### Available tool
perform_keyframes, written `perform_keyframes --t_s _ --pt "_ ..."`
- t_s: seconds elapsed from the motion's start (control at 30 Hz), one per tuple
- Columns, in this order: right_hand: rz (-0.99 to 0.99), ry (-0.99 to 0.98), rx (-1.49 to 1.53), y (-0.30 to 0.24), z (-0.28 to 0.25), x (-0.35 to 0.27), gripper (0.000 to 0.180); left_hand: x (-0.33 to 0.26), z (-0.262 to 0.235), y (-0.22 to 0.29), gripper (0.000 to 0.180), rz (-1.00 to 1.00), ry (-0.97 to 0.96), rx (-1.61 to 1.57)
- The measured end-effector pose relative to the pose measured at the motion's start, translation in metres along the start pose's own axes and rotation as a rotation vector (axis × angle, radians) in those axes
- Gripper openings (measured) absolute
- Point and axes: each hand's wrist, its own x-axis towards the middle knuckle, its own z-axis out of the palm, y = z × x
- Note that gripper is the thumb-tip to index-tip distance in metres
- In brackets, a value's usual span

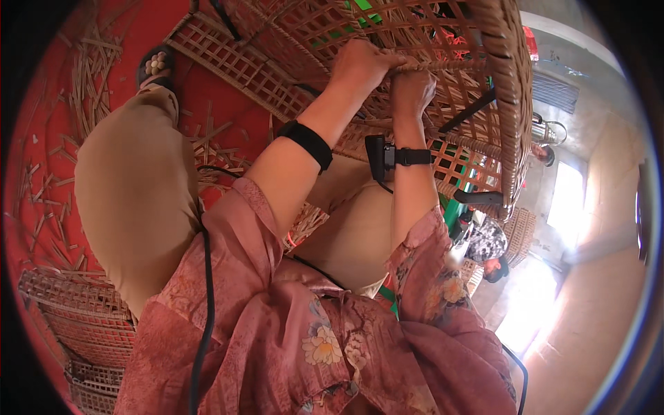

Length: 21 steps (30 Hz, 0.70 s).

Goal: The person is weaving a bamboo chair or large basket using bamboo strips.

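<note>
A large brown wicker piece of open lattice weave (273,31) stands in front of me, with a thick braided rim (508,90) at its right side. My left hand (361,63) is closed, its fingertips pinching at a wicker-wrapped bar (456,67) that runs across the lattice to the rim. Right beside it, my right hand (413,90) is closed with curled fingers just below the same bar. The two hands nearly touch. Whatever thin strand lies between the fingers is too small to make out.
Loose cane strips (97,76) lie scattered over the red floor covering (225,83). More woven wicker pieces (83,311) sit at the lower left. Dark bars (470,111) brace the lattice. Another person (487,242) is at the far right, near bright windows.
</note>
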Motion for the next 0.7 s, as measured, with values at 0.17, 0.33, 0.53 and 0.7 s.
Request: perform_keyframes --t_s 0.17,0.33,0.53,0.7 --pt "-0.034 -0.042 -0.016 -0.008 -0.004 -0.002 0.016 -0.002 -0.002 0.002 0.043 0.017 0.055 0.031" --pt "-0.118 -0.079 -0.103 0.015 0.014 0.002 0.019 0.019 0.02 -0.025 0.042 -0.006 0.058 -0.077" --pt "-0.179 -0.056 0.032 0.014 0.016 0.008 0.022 0.013 0.025 -0.017 0.021 -0.094 0.122 -0.311" --pt "-0.244 -0.201 0.085 0.013 -0.013 0.003 0.015 0.007 0.023 -0.023 0.013 -0.078 0.064 -0.736"
